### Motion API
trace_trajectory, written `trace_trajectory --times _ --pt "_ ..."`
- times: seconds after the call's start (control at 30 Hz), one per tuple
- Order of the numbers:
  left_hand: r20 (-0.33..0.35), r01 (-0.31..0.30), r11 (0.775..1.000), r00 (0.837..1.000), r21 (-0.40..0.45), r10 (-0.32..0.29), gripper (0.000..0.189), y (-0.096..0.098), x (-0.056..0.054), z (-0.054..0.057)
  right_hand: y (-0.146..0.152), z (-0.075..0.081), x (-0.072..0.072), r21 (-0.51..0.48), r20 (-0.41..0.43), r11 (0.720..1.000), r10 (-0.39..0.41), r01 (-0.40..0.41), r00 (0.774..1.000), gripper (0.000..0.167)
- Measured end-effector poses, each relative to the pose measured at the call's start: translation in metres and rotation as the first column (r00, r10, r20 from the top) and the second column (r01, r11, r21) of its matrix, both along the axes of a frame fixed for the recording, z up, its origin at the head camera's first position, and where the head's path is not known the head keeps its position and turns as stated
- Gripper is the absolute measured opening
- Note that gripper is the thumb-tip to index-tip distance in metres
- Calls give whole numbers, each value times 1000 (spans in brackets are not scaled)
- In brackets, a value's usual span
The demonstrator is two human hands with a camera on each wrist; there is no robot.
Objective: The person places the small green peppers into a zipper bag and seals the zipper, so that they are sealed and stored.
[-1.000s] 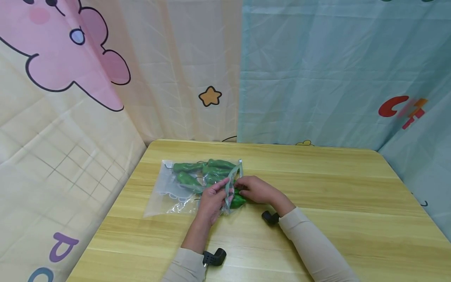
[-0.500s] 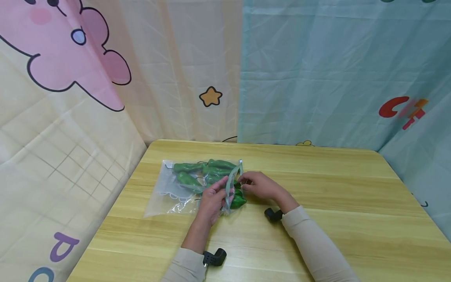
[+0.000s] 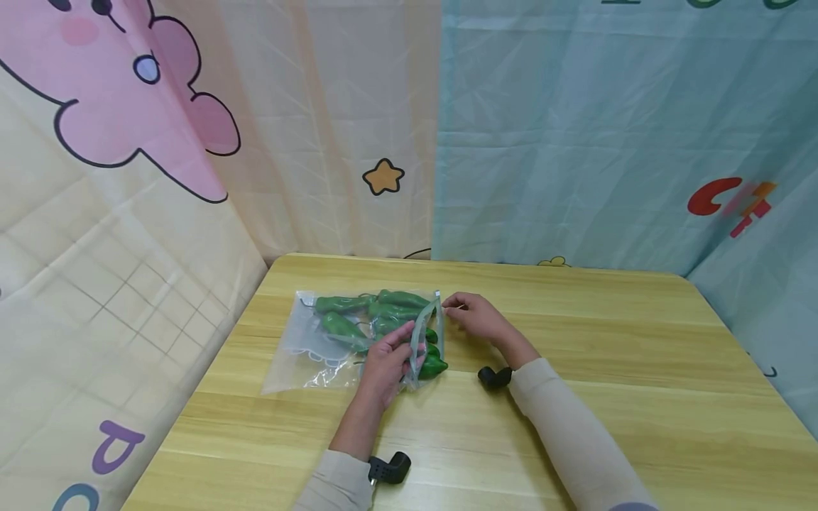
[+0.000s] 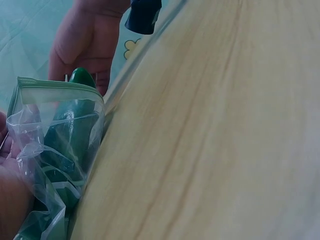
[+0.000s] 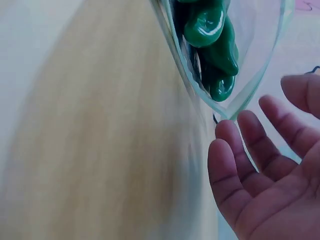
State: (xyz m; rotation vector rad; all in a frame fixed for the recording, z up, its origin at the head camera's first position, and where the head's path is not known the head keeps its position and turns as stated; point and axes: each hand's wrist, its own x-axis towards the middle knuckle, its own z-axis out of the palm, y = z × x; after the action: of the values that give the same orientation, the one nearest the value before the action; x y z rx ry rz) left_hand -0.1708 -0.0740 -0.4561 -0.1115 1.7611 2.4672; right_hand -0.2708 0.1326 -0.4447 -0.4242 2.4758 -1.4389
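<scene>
A clear zip-lock bag [image 3: 300,362] lies on the table at left centre with several green peppers [image 3: 341,304] inside. Its pale green zip mouth gapes toward the right, and a pepper tip [image 3: 434,367] pokes out at the near side. My left hand [image 3: 383,365] holds the bag's upper edge near the mouth; the plastic partly hides those fingers. At the far corner of the mouth is my right hand [image 3: 479,317], nothing in its grasp. In the right wrist view the loosely bent fingers [image 5: 227,165] are right beside that corner, with pepper ends [image 5: 205,25] visible inside the bag.
The wooden table [image 3: 607,355] extends right and toward me. Curtains [image 3: 562,128] with cartoon prints hang behind it and along both sides. A black wrist camera [image 3: 390,467] sits on the left cuff, another camera [image 3: 494,377] on the right.
My right hand has drawn out of the bag's mouth and moved to its far corner, fingers loosening. The mouth now shows more pepper ends. My left hand and the bag have stayed nearly still.
</scene>
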Motion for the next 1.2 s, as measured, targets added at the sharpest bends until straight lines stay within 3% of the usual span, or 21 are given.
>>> trace_trajectory --times 0.17,0.37,0.6,0.7,1.0,1.2 --pt "-5 4 1000 1000 -8 -4 48 1 0 -1 0 -2 -11 -92 97 993 -69 78 993 30" --pt "-8 13 1000 1000 -4 -13 48 1 1 -2 -4 -6 -22 -161 239 965 -165 207 957 33" --pt "-21 18 1000 1000 -11 -18 47 1 3 -3 -12 -8 -28 -203 330 949 -167 243 929 38" --pt "-22 26 999 999 -20 -26 46 1 3 -4 -14 -7 -30 -206 363 944 -170 257 916 41" --pt "-9 32 999 999 -38 -32 46 0 2 -1 -26 1 -38 -147 473 924 -248 352 846 46" --pt "-14 22 990 1000 -140 -25 47 1 3 -1 -30 3 -43 -87 496 928 -275 362 824 41"
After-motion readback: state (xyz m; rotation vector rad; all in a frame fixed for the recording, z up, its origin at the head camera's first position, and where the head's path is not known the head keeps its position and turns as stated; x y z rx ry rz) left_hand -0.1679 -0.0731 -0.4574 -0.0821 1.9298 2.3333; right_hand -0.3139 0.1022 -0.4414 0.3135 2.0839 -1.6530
